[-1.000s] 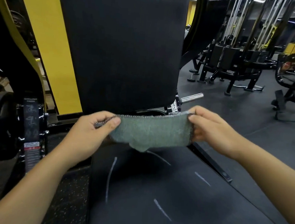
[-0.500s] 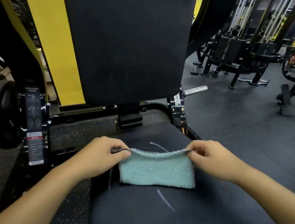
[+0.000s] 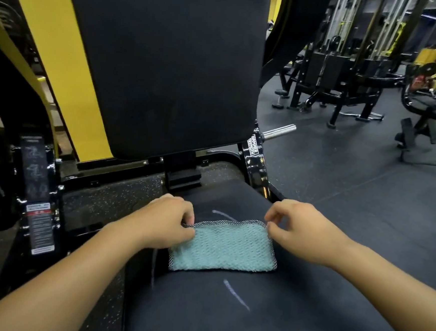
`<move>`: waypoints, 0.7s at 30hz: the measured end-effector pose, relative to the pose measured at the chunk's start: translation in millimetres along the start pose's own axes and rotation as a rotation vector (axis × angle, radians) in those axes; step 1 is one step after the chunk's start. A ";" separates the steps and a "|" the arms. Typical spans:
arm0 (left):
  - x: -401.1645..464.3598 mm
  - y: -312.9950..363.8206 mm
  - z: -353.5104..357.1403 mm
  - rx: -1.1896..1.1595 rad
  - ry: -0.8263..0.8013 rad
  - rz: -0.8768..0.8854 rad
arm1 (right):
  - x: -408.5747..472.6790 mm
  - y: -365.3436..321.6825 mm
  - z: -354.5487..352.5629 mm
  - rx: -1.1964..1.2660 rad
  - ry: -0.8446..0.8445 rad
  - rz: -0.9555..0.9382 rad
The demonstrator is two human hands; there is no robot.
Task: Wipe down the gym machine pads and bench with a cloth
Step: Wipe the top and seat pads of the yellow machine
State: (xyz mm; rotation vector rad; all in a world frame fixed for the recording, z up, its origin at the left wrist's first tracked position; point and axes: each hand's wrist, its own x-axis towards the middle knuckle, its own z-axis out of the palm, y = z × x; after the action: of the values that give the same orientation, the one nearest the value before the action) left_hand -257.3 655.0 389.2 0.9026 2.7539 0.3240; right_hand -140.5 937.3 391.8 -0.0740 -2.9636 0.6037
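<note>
While the folded cloth [image 3: 223, 246] lay flat on the black seat pad [image 3: 265, 312], both hands stayed at its far edge, the edge nearest the upright back pad [image 3: 167, 64]. Seen from the head camera, the left hand [image 3: 166, 224] pinched the cloth's far left corner between thumb and curled fingers, probably to keep the fold tidy before a wiping stroke. The right hand [image 3: 298, 230] hovered at the far right corner with thumb and forefinger bent toward each other; whether it gripped the hem or had just let go could not be told. Both forearms reached in from the near side of the cloth, wrists roughly level, knuckles up.

Pale streaks [image 3: 236, 294] marked the seat pad on the near side of the cloth, and another showed beyond it, so the wiping looked barely begun. The cloth seemed spread on the pad to give a broad flat face for rubbing. Behind the back pad stood a yellow frame [image 3: 63, 56]; a chrome peg [image 3: 279, 131] jutted out to the right.
</note>
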 end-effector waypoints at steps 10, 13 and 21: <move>17.9 93.5 -29.8 -0.771 -0.213 -0.075 | -3.1 7.5 -11.4 0.021 0.040 0.053; 20.8 104.6 -22.8 -0.955 -0.321 -0.099 | -4.3 11.3 -12.1 0.010 0.031 0.082; 27.0 50.7 -3.2 -0.508 0.148 -0.055 | -4.7 8.6 -2.8 0.021 -0.057 0.047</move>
State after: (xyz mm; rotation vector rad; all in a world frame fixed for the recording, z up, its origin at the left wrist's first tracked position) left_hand -251.4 710.7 402.4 0.6856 2.6125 1.0565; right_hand -135.3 946.0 390.5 -0.1272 -3.0173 0.6531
